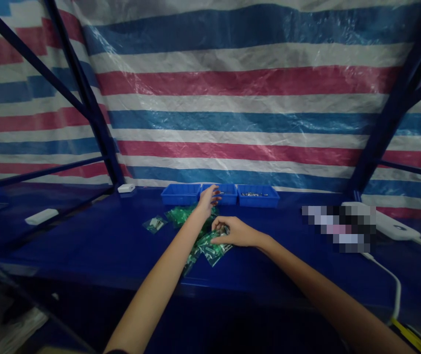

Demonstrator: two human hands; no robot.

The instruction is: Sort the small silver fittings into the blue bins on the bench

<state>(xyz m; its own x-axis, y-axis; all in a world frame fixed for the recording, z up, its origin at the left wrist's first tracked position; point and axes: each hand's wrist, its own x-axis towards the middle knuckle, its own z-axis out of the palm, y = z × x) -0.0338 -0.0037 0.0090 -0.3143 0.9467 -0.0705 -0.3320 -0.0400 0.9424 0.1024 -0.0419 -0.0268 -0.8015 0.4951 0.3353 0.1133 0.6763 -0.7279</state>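
Observation:
My left hand (207, 197) is over the front of the middle blue bin (228, 197), its fingers bent to the right and spread apart, with nothing visible in them. Closer to me, my right hand (237, 232) has its thumb and curled fingers around the upper edge of a small clear plastic bag (213, 250) with green on it. Small pale pieces show inside that bag. Under and behind both hands lies a heap of green-marked plastic bags (179, 215), partly hidden by my left forearm. A single bag with pale pieces (154, 223) lies left of the heap.
Small metal parts lie in the right blue bin (257, 195); the left blue bin (181, 194) stands beside the middle one. White devices sit on the blue table (96, 246) at left (42, 216) and right (394, 223), with a white cable (390, 275). Blue posts frame a striped sheet.

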